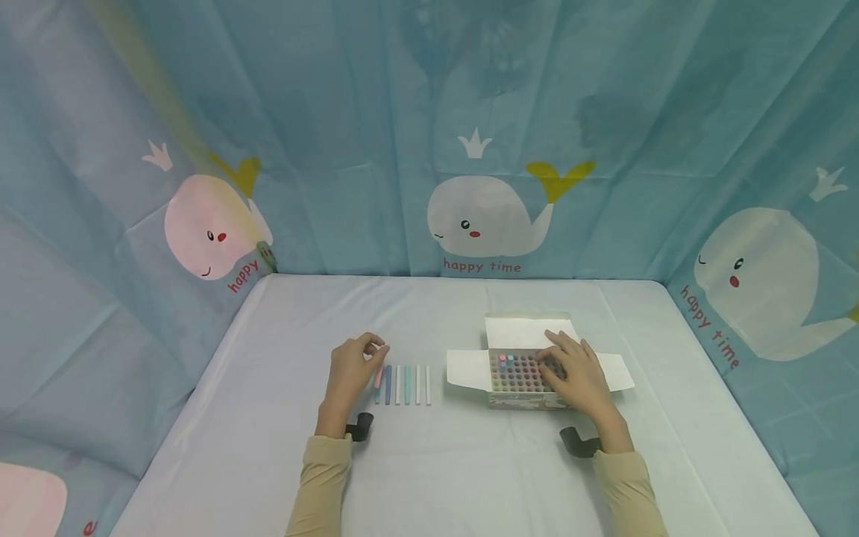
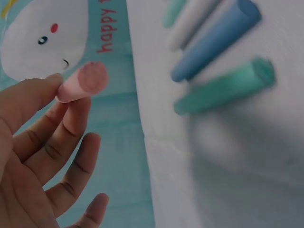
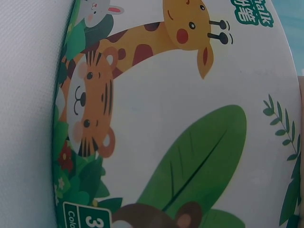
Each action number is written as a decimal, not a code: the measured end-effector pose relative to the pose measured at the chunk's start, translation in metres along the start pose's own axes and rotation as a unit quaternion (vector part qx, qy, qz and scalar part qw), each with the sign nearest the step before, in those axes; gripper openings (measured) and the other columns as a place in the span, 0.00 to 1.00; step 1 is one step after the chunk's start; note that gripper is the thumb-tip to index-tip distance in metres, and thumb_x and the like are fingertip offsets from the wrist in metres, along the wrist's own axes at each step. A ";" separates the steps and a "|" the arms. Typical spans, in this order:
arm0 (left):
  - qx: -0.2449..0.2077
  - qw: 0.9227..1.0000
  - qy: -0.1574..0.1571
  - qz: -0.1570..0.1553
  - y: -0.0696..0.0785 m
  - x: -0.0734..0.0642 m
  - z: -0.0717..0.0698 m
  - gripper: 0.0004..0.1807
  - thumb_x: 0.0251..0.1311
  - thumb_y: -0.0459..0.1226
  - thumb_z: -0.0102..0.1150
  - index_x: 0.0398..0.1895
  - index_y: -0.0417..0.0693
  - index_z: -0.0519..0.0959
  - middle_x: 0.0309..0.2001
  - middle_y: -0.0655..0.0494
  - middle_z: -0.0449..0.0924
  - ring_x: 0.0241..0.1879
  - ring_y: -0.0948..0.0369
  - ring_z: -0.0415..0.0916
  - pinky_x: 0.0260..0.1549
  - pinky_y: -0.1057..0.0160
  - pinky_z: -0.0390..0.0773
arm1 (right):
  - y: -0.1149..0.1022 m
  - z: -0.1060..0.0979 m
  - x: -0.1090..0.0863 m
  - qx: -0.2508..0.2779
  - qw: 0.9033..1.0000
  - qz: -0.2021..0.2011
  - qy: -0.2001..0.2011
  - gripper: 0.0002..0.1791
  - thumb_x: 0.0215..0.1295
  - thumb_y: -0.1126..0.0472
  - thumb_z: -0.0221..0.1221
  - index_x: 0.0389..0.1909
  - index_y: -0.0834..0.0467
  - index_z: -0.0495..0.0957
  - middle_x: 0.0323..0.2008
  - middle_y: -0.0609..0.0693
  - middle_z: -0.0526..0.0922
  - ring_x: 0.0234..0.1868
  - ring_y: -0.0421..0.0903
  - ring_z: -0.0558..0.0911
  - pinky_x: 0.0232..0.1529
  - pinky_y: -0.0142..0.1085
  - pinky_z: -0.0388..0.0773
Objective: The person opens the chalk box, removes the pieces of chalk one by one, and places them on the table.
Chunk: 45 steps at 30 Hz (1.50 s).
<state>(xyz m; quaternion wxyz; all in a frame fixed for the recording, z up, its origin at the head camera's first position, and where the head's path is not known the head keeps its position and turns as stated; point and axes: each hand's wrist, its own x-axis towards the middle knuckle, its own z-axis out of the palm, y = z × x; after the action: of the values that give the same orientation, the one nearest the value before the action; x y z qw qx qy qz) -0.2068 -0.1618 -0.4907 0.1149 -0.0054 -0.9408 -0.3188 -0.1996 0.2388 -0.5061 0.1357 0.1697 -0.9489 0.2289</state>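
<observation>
My left hand (image 1: 354,371) pinches a pink chalk stick (image 2: 85,81) between thumb and fingertips; the other fingers are spread apart. The pink stick overlaps the green chalk stick (image 2: 225,86) in the head view, at the left end of a row. A blue stick (image 1: 388,384), a white stick (image 1: 397,385), a second green stick (image 1: 407,384) and more white ones continue that row. My right hand (image 1: 570,373) rests over the right part of the opened chalk box (image 1: 523,401), thumb and index fingertips at its grid of round holes, nothing visible between them.
The box's back flap (image 1: 526,330), left flap (image 1: 467,369) and right flap (image 1: 615,371) are folded outward. Pink and blue chalk ends (image 1: 502,362) show in the grid's back left corner. A white cloth covers the table (image 1: 456,470); a whale-print curtain (image 1: 376,224) hangs behind.
</observation>
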 end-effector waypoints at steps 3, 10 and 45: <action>0.017 1.000 -0.009 -0.005 -0.007 0.001 0.001 0.11 0.58 0.46 0.59 0.37 0.50 0.81 0.29 0.55 0.81 0.33 0.55 0.74 0.51 0.48 0.65 | 0.000 0.001 0.000 0.000 1.000 -0.001 0.002 0.05 0.58 0.56 0.61 0.35 0.47 0.77 0.64 0.56 0.67 0.67 0.60 0.59 0.67 0.57 0.42; 0.039 0.999 -0.022 -0.004 -0.018 0.001 0.005 0.11 0.59 0.45 0.59 0.37 0.48 0.81 0.26 0.56 0.82 0.29 0.56 0.77 0.47 0.46 0.68 | 0.001 0.002 0.000 0.000 1.000 -0.004 0.008 0.06 0.57 0.57 0.61 0.35 0.47 0.77 0.63 0.56 0.67 0.66 0.60 0.60 0.66 0.58 0.43; 0.071 0.993 -0.058 -0.081 -0.035 -0.004 0.012 0.12 0.55 0.45 0.61 0.32 0.44 0.81 0.20 0.57 0.77 0.21 0.60 0.71 0.35 0.52 0.71 | 0.001 0.001 0.000 -0.003 1.000 0.000 0.002 0.06 0.57 0.55 0.61 0.36 0.47 0.78 0.64 0.55 0.67 0.66 0.61 0.60 0.66 0.58 0.44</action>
<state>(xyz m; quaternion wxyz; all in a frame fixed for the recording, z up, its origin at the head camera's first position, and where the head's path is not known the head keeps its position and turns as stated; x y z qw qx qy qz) -0.2084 -0.1817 -0.5219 0.0341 0.0603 -0.9635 -0.2586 -0.2003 0.2393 -0.5069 0.1384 0.1686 -0.9493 0.2262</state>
